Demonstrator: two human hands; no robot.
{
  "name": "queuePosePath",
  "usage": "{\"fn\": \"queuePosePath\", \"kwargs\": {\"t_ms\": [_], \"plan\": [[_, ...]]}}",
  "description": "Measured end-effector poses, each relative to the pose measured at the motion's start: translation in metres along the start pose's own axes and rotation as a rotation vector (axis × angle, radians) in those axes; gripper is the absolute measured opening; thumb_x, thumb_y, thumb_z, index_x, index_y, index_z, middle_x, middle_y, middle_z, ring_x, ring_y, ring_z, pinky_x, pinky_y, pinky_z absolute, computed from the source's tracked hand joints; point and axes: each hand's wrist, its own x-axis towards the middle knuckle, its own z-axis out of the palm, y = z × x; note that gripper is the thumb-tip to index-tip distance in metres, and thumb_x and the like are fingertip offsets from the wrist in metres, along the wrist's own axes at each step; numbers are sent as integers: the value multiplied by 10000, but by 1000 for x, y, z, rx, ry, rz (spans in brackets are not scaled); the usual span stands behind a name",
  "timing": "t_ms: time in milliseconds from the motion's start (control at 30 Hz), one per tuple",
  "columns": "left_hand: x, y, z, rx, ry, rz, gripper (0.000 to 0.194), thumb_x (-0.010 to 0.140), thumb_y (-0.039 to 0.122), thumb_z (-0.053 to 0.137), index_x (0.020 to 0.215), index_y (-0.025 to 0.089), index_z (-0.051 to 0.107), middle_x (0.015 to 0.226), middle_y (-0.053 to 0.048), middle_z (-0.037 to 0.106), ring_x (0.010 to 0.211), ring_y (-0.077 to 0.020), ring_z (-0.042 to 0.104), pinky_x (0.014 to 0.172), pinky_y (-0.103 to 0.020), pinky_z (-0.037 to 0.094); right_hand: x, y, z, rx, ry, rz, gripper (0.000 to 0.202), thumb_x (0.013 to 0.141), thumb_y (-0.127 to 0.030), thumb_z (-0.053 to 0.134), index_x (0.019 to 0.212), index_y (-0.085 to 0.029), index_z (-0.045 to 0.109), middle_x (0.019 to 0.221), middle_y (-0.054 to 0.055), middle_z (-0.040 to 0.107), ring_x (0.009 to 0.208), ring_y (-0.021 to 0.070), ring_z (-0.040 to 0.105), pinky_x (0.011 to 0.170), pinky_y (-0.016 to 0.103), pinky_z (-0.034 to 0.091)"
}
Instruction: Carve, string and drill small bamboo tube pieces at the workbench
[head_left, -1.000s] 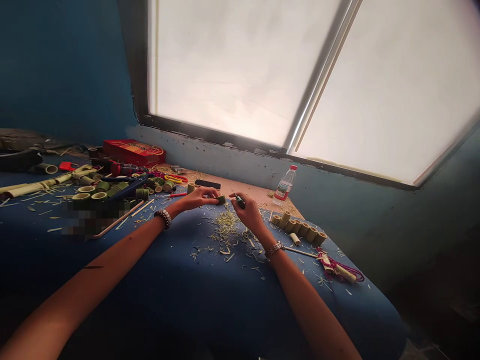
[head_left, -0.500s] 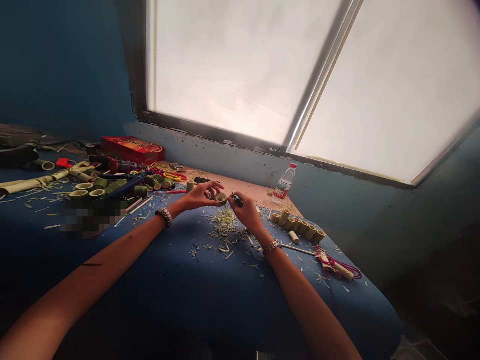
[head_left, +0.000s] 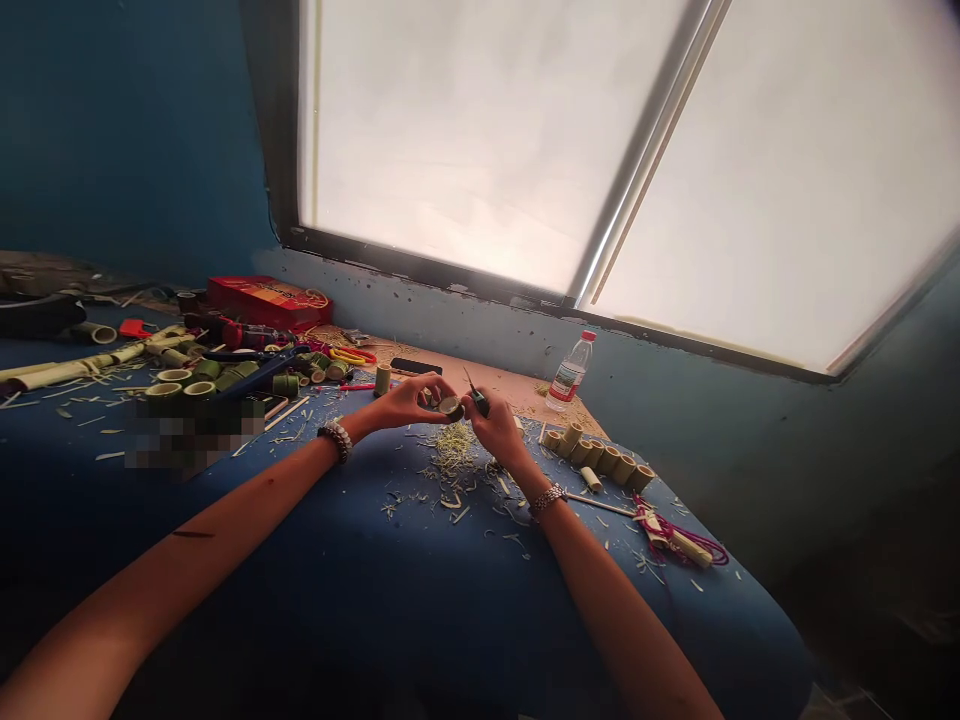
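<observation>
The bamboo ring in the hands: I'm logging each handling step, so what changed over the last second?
The left hand lifted the bamboo ring off the table and turned its open end toward the camera. The right hand kept the knife at it. Shavings and bottle stayed.

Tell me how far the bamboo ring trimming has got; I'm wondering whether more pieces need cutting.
Looks done: a row of pale bamboo pieces at the table's right, with a shavings pile before the hands. In hand: the left hand holds one bamboo ring while the right hand holds a small knife against it. Probably left: the green rings and long bamboo stalk at left.
</observation>
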Motion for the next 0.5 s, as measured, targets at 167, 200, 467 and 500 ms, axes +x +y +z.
{"fn": "queuePosePath", "kwargs": {"t_ms": [167,200,467,500], "plan": [[0,-4,3,-7,-45,-29,521,761,518,820,1160,208,690,1019,-47,723,946,-197,652,812,-330,491,0,0,1,25,6,-3,318,908,-509,503,883,-207,598,741,43,659,670,191,575,657,291,402],[0,-5,3,-17,-51,-35,550,748,520,830,1180,210,690,1031,-50,724,956,-201,653,815,-331,495,0,0,1,27,6,-4,314,908,-505,503,876,-207,596,736,41,656,665,189,571,651,290,397],[6,-9,-7,-453,71,-185,542,916,617,582,1136,160,772,1242,-161,726,1085,-255,651,854,-367,511,2,-2,-3,87,60,43,334,892,-517,477,818,-207,573,687,45,639,640,192,564,630,298,399],[6,-10,-8,-502,93,-197,521,906,601,605,1123,163,783,1272,-166,720,1105,-259,644,857,-364,510,2,-2,-4,98,60,46,340,889,-523,475,813,-206,573,683,46,642,634,192,566,626,298,401]]}}
